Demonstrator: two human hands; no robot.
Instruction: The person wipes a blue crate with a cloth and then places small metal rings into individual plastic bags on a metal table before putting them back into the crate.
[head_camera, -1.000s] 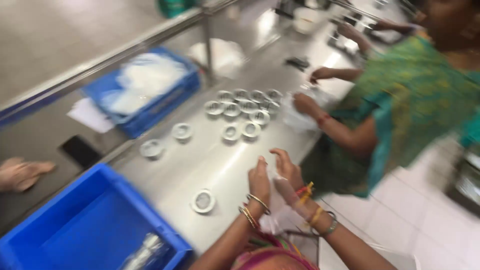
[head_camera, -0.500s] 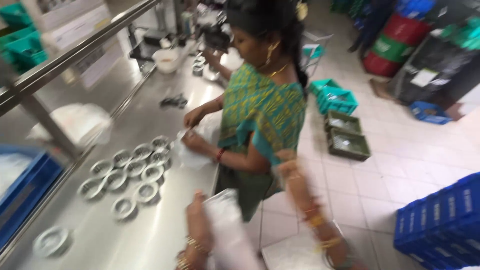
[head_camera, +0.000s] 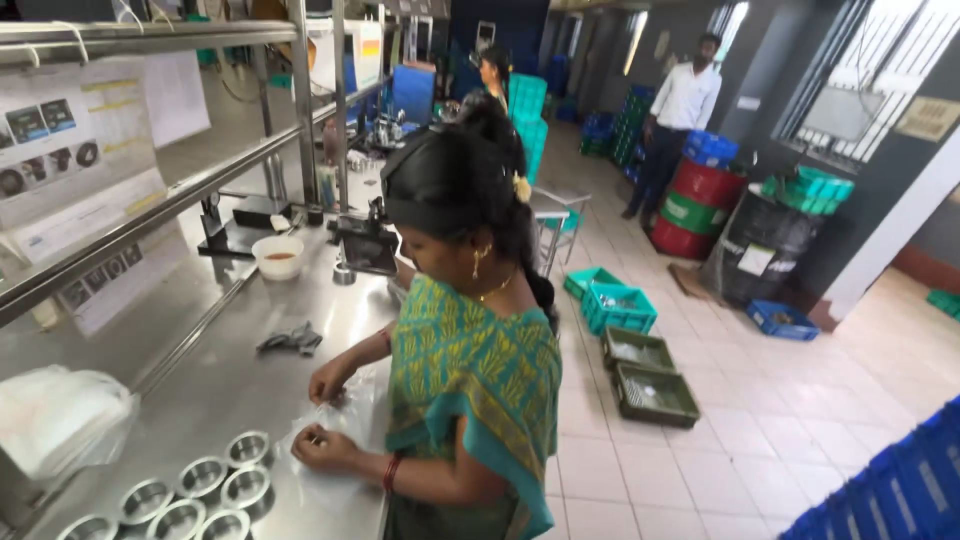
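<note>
Hands of ours are out of view, grip untellable; we face a co-worker's hands (head_camera: 325, 447) pinching a clear bag (head_camera: 350, 410) beside steel rings (head_camera: 200, 478).

factory floor | steel workbench (head_camera: 250, 400) | metal rings (head_camera: 200, 478) | stacked crates (head_camera: 527, 110) | drums (head_camera: 700, 195)

Co-worker's hands (head_camera: 325, 415) seen on clear plastic bag (head_camera: 340, 425) at steel table (head_camera: 270, 380); metal rings (head_camera: 200, 485) clustered beside.
</note>
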